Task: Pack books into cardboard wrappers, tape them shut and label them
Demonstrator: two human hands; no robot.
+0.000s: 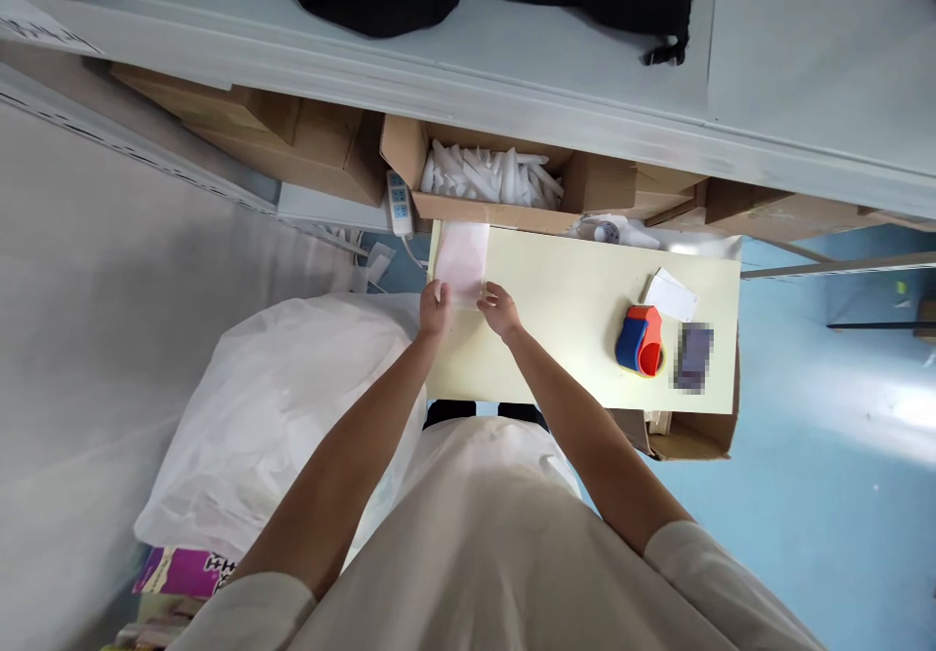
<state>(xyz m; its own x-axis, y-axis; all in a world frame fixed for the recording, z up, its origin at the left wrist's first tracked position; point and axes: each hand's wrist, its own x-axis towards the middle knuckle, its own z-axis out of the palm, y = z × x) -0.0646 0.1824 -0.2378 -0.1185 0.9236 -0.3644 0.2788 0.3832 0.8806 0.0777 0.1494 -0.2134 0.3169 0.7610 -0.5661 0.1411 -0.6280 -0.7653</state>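
Observation:
A thin, pale pink rectangular sheet (463,256) lies at the left end of the cream table, its far edge close to the cardboard box. Whether it is paper or a flat plastic bag, I cannot tell. My left hand (434,310) is closed at its near left corner, thumb on top. At the near right corner, my right hand (500,311) pinches the edge between thumb and fingers. Both hands rest low over the cream table (556,339).
Behind the table, an open cardboard box (497,212) holds many white rolled pieces. A red and blue tape dispenser (640,339), white papers (671,294) and a blurred dark object (693,357) lie right. A big white bag (285,417) stands left; a grey shelf (512,76) overhangs.

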